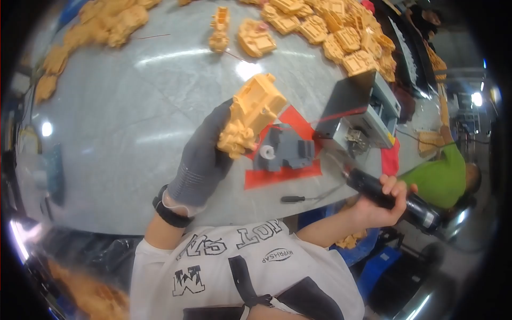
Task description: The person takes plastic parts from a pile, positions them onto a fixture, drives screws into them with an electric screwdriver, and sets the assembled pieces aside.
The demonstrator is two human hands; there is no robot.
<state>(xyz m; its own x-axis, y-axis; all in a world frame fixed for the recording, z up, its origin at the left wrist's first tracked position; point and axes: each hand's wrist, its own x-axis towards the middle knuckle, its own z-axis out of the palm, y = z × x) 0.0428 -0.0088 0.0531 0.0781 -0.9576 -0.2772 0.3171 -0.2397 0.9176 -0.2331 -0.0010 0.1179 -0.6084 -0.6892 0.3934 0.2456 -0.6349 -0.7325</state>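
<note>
My left hand [205, 152], in a grey glove, grips a yellow-orange molded plastic part [255, 106] and holds it up over the table. Bare, my right hand [381, 205] is wrapped around a black electric screwdriver [368, 186] whose tip points up and left, toward a metal box-shaped machine [362, 114]. A grey fixture [285, 149] with a white round piece on it sits on red sheeting [282, 177], just right of the held part. In front of the fixture lies a small black-handled screwdriver [293, 199].
Heaps of similar yellow-orange parts lie at the back right [341, 32] and back left [112, 24]. Two loose parts, one slim [219, 32] and one wider [256, 38], are at the back middle. A person in a green shirt [440, 176] is at the right.
</note>
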